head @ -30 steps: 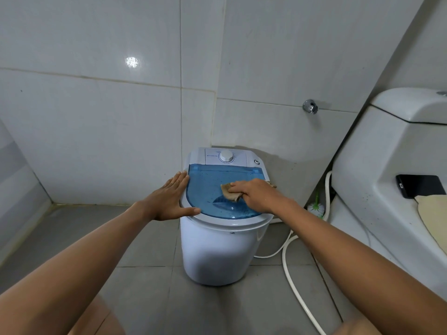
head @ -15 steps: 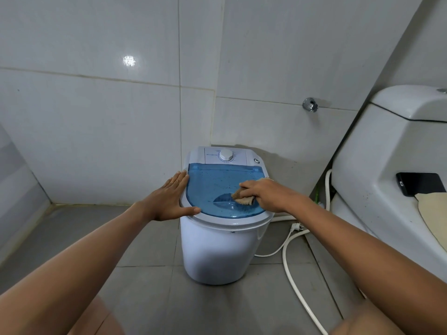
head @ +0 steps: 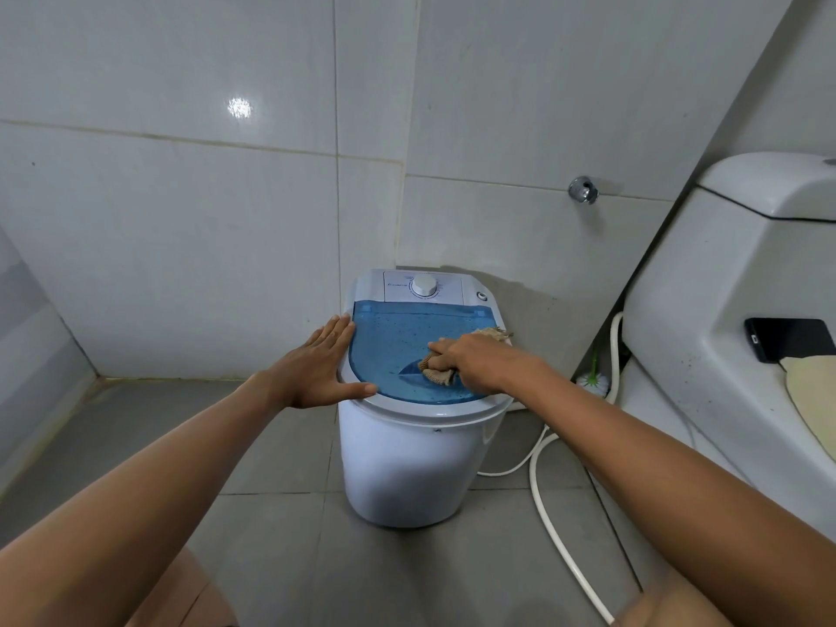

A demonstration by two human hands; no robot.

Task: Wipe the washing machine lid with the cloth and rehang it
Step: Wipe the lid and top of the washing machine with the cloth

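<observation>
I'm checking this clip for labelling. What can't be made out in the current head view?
- Lid area beneath the right hand and cloth: covered.
- Where the cloth hangs: no hook in view.
- Panel print beside the dial: too small.
- Toilet: cut off by the right edge.
- Hose end: hidden behind the right forearm.

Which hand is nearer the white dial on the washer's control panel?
Left. The left hand lies flat on the lid's left edge, fingertips close below the dial. The right hand holds the cloth farther toward the front.
</observation>
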